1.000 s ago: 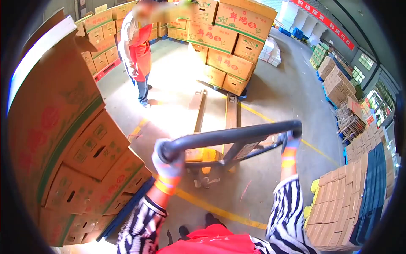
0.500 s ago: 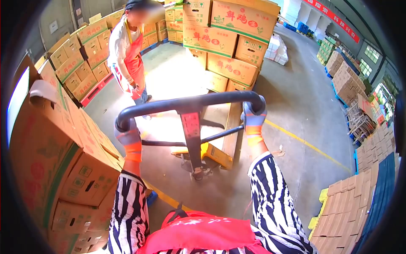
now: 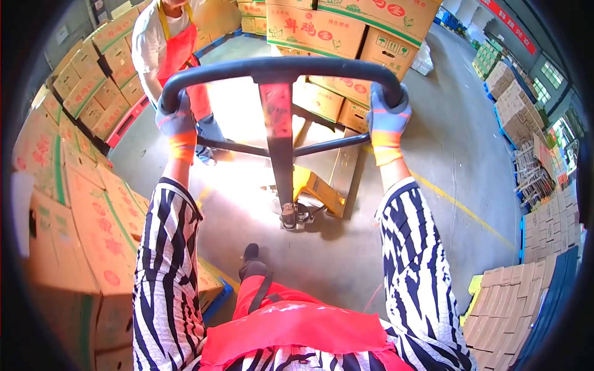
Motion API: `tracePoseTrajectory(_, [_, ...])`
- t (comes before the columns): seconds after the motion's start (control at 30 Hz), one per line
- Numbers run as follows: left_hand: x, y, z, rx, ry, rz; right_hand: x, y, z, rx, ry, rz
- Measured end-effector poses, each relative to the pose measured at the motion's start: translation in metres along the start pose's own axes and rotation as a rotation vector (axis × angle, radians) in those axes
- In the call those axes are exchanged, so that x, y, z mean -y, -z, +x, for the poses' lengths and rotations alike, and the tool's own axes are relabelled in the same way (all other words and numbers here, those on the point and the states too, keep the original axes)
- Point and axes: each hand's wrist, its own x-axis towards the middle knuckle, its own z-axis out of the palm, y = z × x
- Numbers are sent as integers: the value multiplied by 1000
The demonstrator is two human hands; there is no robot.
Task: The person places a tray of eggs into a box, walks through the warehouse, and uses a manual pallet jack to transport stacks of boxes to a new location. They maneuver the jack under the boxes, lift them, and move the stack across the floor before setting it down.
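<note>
Both gloved hands grip the black loop handle (image 3: 278, 67) of a pallet jack, one at each side. My left hand (image 3: 177, 127) is closed around the left bend. Around the right bend my right hand (image 3: 388, 120) is wrapped. The gloves are grey with orange cuffs. Below the handle, the upright shaft runs down to the yellow pallet jack base (image 3: 318, 190) on the floor. Beyond it stands a tall stack of printed cardboard boxes (image 3: 315, 29), its top cut off by the frame edge.
A person in a red apron (image 3: 179, 49) stands just beyond the handle's left side. Stacked cartons (image 3: 80, 216) line the near left. Bundled flat cardboard (image 3: 501, 309) lies at lower right, near a yellow floor line (image 3: 458, 204). More pallets of cartons (image 3: 516, 99) stand farther right.
The handle and both hands have risen in view, with my arms stretched further forward. My foot now shows on the floor. The co-worker and the box stack appear nearer.
</note>
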Motion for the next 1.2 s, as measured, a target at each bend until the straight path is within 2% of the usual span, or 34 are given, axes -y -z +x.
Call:
tracePoseTrajectory(0.03, [6, -11, 9, -21, -102, -36, -7, -6, 9, -15, -41, 10])
tracePoseTrajectory(0.07, [17, -23, 18, 21, -83, -66, -18, -14, 18, -37, 0, 0])
tracePoseTrajectory(0.13, [28, -41, 42, 166, 239, -113, -40, -30, 37, -82, 83, -22])
tracePoseTrajectory(0.17, [53, -58, 58, 155, 181, -131, -49, -37, 48, -105, 35, -29])
tracePoseTrajectory(0.2, [76, -76, 71, 112, -96, -90, -58, -43, 55, -125, 4, -50])
tracePoseTrajectory(0.27, [86, -93, 80, 146, -27, -139, -71, -49, 64, -162, -34, -106])
tracePoseTrajectory(0.3, [95, -98, 80, 174, -23, -114, -79, -53, 71, -141, 28, -125])
tracePoseTrajectory(0.33, [98, -103, 86, 187, -37, -98, -57, -74, 67, -164, -118, -84])
tracePoseTrajectory(0.37, [85, -106, 84, 174, -28, 120, -61, -81, 76, -209, -139, -146])
tracePoseTrajectory(0.4, [95, -115, 89, 159, -69, 164, -74, -86, 84, -256, -167, -212])
tracePoseTrajectory(0.47, [109, -126, 100, 172, -82, 1, -96, -77, 81, -329, -70, -219])
tracePoseTrajectory(0.5, [103, -129, 96, 207, -75, 15, -104, -52, 82, -378, -14, -257])
tracePoseTrajectory(0.57, [124, -140, 112, 295, 6, 25, -91, -64, 70, -443, -104, -372])
tracePoseTrajectory(0.63, [143, -153, 129, 331, 78, -21, -46, -89, 53, -451, -339, -562])
tracePoseTrajectory(0.67, [150, -162, 134, 358, 106, -48, -61, -84, 56, -448, -192, -579])
tracePoseTrajectory(0.7, [155, -168, 132, 299, -11, -123, -84, -69, 59, -450, -44, -600])
tracePoseTrajectory(0.73, [156, -169, 134, 367, 117, -177, -79, -72, 59, -466, -53, -566])
tracePoseTrajectory(0.77, [155, -167, 132, 385, 111, -125, -73, -76, 57, -482, -62, -530])
tracePoseTrajectory(0.87, [154, -170, 130, 354, 23, -112, -59, -89, 56, -460, -75, -368])
tracePoseTrajectory(0.93, [142, -170, 130, 294, -98, -119, -58, -89, 59, -472, -109, -382])
tracePoseTrajectory(1.0, [147, -172, 132, 301, -119, -49, -54, -91, 53, -465, -127, -376])
tracePoseTrajectory(1.07, [154, -174, 138, 389, -51, -47, -46, -95, 45, -458, -110, -354])
tracePoseTrajectory(1.2, [169, -194, 149, 478, 164, -210, -31, -95, 23, -451, -218, -272])
